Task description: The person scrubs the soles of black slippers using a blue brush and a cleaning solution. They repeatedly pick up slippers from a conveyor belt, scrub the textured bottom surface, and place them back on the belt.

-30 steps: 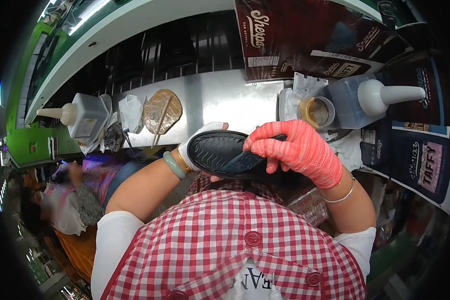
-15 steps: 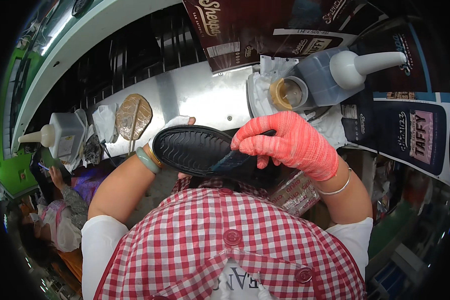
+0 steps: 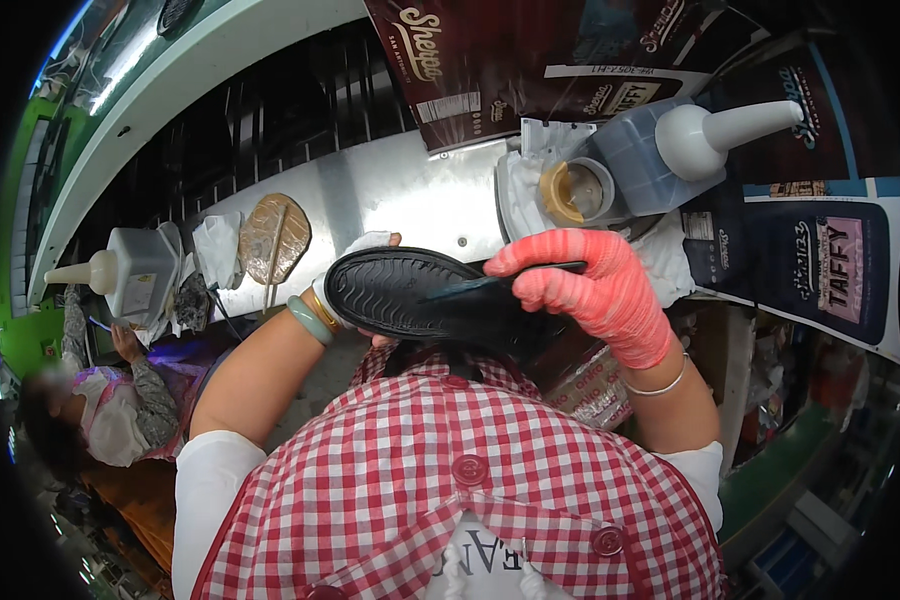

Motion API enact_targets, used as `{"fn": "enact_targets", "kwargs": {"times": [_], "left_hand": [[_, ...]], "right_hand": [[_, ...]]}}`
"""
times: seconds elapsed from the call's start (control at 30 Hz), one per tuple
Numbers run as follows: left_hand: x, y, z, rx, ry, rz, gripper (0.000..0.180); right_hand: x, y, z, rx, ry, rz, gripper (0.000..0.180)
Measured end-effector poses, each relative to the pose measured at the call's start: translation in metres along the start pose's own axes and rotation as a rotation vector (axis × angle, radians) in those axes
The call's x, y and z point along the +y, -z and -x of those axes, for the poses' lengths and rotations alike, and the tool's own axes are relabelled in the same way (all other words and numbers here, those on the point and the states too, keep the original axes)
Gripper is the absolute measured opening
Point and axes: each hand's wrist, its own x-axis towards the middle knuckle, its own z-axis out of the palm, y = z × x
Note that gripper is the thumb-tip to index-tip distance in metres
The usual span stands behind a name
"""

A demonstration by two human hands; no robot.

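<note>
My left hand (image 3: 368,241) is wrapped in white and grips a black shoe (image 3: 385,295) from behind, mostly hidden by it. Fingertips show at the shoe's upper and lower edges. The ridged black sole faces up toward me. In an orange-pink knit glove, my right hand (image 3: 585,285) pinches a slim dark tool (image 3: 480,284) with a bluish flat end. That end lies along the smoother middle of the sole. Whether it is a brush or a blade I cannot make out. The shoe's right-hand part is dark and partly hidden beneath the glove.
A metal worktop (image 3: 400,200) spans the far side. A wrapped round pad with a stick (image 3: 273,240) and a white-nozzled bottle (image 3: 140,270) stand left. At right are a clear cup (image 3: 592,190), a large nozzle bottle (image 3: 660,160) and printed cardboard (image 3: 820,260). A co-worker (image 3: 120,420) is at far left.
The shoe and both hands have shifted slightly right in the picture. My right hand has turned, and the tool's dark shaft now shows above the glove's fingers. The co-worker's arms have moved.
</note>
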Motion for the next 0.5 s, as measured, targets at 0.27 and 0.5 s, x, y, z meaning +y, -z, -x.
{"fn": "enact_targets", "kwargs": {"times": [0.27, 0.5], "left_hand": [[-0.006, -0.033, -0.011, 0.648, -0.187, 0.190, 0.078], [-0.010, -0.002, 0.017, -0.032, -0.164, -0.109, 0.070]], "right_hand": [[0.008, -0.028, -0.015, -0.179, 0.563, 0.588, 0.026], [-0.002, -0.005, 0.006, -0.155, 0.443, 0.478, 0.022]]}}
